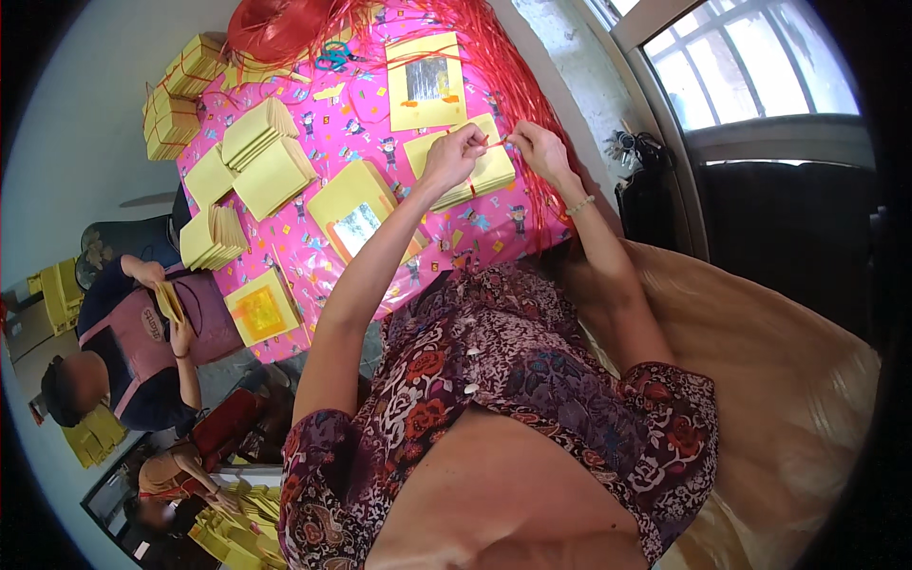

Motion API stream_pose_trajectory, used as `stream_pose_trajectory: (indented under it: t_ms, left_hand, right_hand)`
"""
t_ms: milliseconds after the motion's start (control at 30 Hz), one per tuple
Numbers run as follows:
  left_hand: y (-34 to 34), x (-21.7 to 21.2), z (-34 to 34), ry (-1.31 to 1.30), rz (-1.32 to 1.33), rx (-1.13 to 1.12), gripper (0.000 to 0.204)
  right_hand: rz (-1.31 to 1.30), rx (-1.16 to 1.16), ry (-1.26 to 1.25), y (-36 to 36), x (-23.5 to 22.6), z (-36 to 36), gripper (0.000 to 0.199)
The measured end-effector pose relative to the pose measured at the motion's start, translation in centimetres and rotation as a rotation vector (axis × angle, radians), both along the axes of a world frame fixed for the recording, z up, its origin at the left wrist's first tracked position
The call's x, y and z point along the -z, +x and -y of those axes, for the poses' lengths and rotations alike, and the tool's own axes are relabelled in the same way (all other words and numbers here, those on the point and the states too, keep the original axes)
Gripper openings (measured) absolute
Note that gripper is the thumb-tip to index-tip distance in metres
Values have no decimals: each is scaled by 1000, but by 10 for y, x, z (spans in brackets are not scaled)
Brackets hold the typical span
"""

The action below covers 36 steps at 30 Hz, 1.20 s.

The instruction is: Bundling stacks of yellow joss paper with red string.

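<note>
A stack of yellow paper (492, 174) lies on the pink patterned tablecloth, with red string (472, 188) running around it. Over its far right part, my left hand (456, 158) pinches one piece of the string between thumb and fingers. Just to the right, my right hand (540, 150) grips the string too, and a short red length stretches between both hands. Beyond the stack lies a yellow sheet with a silver foil square (427, 82). Left of my left forearm are more yellow sheets (356, 187), the top one bearing a silver patch.
Several yellow paper stacks (275, 176) and string-tied bundles (171, 123) stand at the left of the pink tablecloth (380, 152). Teal scissors (334, 57) lie near a coil of red string (275, 28). Loose red strands (532, 104) hang along the right edge. Two people sit at left, one handling yellow paper (171, 302).
</note>
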<state>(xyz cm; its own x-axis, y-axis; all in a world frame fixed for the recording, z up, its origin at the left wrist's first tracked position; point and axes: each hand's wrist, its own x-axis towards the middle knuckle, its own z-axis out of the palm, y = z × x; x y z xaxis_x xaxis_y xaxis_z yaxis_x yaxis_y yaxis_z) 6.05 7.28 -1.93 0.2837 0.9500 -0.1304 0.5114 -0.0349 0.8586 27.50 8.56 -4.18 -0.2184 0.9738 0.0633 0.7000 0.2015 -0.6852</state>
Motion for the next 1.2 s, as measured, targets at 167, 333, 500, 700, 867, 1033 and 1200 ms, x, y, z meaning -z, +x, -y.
stream_pose_trajectory:
  t_ms: [167, 333, 500, 700, 867, 1033, 1200]
  left_hand:
    - [0, -3, 5, 27, -22, 0, 13]
    - [-2, 2, 3, 90, 45, 57, 10]
    - [-3, 3, -4, 44, 206, 137, 13]
    - [1, -8, -19, 67, 56, 292, 31]
    - [9, -16, -28, 94, -124, 365, 40]
    - [12, -10, -32, 7, -131, 231, 37]
    - [7, 4, -32, -138, 11, 137, 36]
  right_hand:
    - [-5, 53, -72, 0, 4, 2, 21]
    - [-52, 43, -86, 0, 3, 0, 27]
    - [58, -18, -79, 10, -8, -7, 33]
    - [97, -109, -102, 10, -33, -27, 41]
    - [65, -120, -161, -4, -66, -37, 42]
    - [-60, -170, -8, -28, -67, -3, 29]
    - [-18, -15, -178, -31, -44, 22, 24]
